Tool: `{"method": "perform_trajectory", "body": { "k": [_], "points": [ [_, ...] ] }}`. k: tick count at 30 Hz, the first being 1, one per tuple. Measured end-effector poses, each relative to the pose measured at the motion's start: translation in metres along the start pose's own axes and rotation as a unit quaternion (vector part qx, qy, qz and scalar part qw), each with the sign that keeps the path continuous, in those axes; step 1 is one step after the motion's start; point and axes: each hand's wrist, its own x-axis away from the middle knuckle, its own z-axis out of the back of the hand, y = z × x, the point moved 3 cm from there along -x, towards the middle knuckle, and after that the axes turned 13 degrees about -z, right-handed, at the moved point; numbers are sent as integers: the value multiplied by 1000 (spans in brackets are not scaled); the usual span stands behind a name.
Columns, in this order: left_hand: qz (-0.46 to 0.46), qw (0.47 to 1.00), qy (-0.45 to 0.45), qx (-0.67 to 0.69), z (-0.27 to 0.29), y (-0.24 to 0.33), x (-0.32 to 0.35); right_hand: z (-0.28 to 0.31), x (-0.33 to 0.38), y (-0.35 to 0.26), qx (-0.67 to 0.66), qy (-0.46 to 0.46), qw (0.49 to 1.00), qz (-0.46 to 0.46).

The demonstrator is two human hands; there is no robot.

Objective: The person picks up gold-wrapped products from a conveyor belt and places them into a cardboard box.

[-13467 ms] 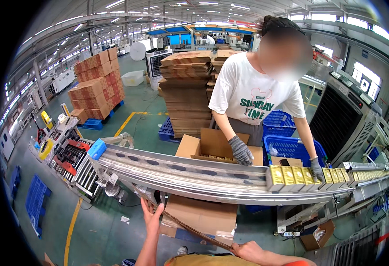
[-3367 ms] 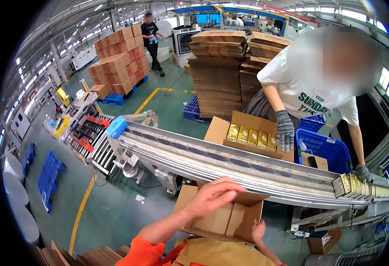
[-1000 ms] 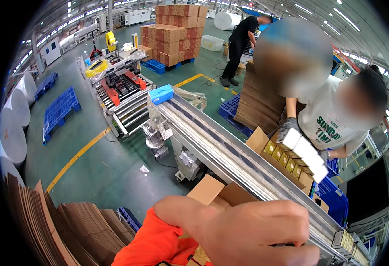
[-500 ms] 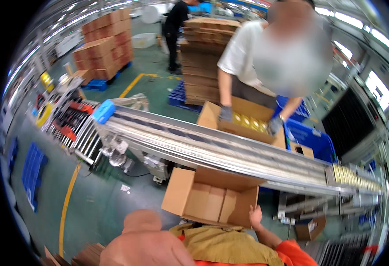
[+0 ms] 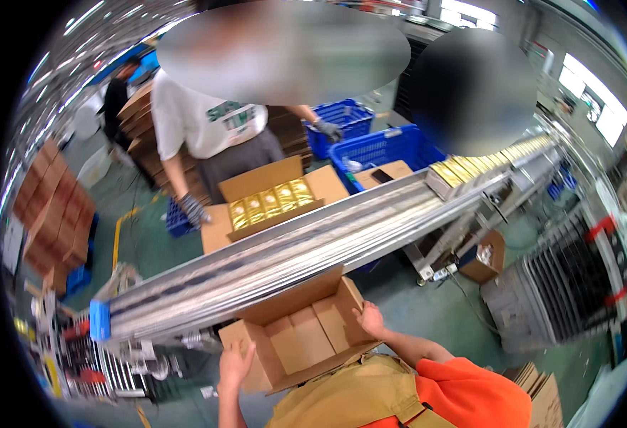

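Note:
An open, empty cardboard box (image 5: 305,339) sits in front of my waist, against the near side of the conveyor. My left hand (image 5: 235,365) grips its left flap, with the thumb and fingertips showing over the cardboard. On the opposite side, my right hand (image 5: 371,320) holds the edge of the right wall, fingers bent over it. Across the conveyor stands another open carton (image 5: 274,171) filled with gold packs (image 5: 270,202). A co-worker's gloved hand (image 5: 195,211) is beside that carton's left flap; their other gloved hand (image 5: 329,131) is over a blue crate (image 5: 342,118).
The conveyor (image 5: 270,267) runs across in front of me, with a row of gold packs (image 5: 488,162) on its right end. A large blue crate (image 5: 388,150) stands behind it. A grey crate (image 5: 517,307) and a small carton (image 5: 486,260) are on the floor at right.
My view has swung to the right. My left hand has come up onto the box's left flap, while my right hand stays on its right side. The co-worker's right-side hand has left the filled carton.

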Motion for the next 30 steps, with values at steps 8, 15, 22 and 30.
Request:
{"method": "perform_trajectory", "body": {
  "k": [8, 15, 22, 30],
  "points": [
    [133, 986, -48, 93, -131, -72, -8, 6, -2, 12, -43, -18, 999, 16],
    [125, 986, -27, 103, -142, -81, -8, 29, -2, 7, -61, -61, 996, -4],
    [157, 978, -121, 57, -135, -83, -18, 106, -50, 22, -153, 48, 982, 102],
    [66, 981, -179, -37, -77, -8, -56, 356, -220, 68, -133, 361, 902, 197]
  ]
}}
